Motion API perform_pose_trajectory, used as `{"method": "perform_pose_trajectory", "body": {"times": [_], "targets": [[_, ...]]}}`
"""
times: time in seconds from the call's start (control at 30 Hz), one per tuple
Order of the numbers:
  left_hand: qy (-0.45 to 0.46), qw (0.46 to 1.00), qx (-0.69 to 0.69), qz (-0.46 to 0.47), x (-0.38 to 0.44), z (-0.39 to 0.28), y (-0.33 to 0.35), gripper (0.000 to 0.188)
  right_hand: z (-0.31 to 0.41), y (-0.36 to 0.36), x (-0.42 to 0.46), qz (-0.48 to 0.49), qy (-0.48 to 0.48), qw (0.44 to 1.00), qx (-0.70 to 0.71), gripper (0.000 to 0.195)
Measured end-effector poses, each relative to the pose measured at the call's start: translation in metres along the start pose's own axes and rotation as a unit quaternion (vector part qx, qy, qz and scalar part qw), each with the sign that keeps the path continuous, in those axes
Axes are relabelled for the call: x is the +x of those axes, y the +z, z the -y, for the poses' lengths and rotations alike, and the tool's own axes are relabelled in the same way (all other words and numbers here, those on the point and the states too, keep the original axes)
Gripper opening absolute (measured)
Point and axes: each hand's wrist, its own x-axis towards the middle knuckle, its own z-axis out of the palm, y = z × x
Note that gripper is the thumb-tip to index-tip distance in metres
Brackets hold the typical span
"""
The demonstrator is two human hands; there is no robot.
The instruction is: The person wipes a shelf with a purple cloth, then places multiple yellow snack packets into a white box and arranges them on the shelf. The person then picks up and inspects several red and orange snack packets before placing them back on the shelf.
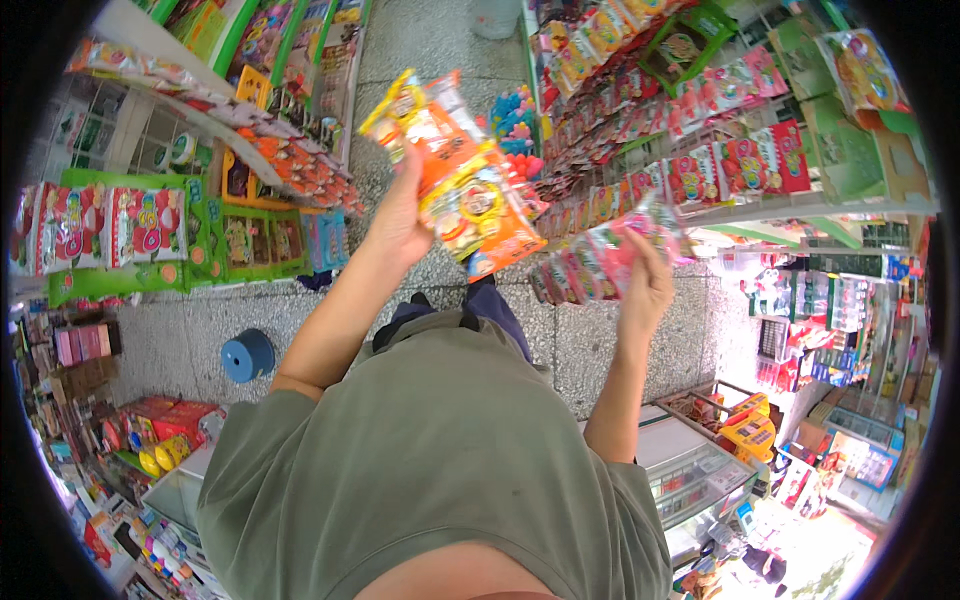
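Note:
Several orange and yellow snack packets point(480, 214) are gripped in my left hand point(405, 221), with the thumb lying over their front. They are held above the aisle floor, in front of my body. My right hand point(649, 281) is at a hanging row of pink candy packets point(604, 255) at the lower edge of the right-hand rack. Its fingertips pinch the clear and pink wrapping, which looks slightly blurred. Just above that hand hang red and white candy packets point(690, 176).
Tightly filled racks flank the aisle, with green-trimmed candy packs point(150, 229) at left. On the speckled floor point(600, 330) stands a small blue round stool point(248, 355). A glass display counter point(697, 472) is behind my right side. Colourful toys point(514, 124) hang beyond the packets.

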Motion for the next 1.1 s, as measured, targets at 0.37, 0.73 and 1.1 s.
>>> {"method": "perform_pose_trajectory", "body": {"times": [0.37, 0.73, 1.1], "targets": [[-0.075, 0.985, -0.074, 0.136, -0.009, -0.012, -0.038, 0.057, -0.054, 0.063, -0.029, 0.103, 0.142, 0.979, 0.105, 0.022], [-0.145, 0.980, 0.018, 0.136, -0.006, -0.009, -0.023, 0.065, -0.020, 0.067, 0.016, 0.197, 0.143, 0.949, 0.202, 0.047], [-0.280, 0.929, 0.146, 0.193, -0.011, 0.006, -0.022, 0.053, -0.027, 0.109, 0.067, 0.181, 0.242, 0.871, 0.387, 0.027]]}}
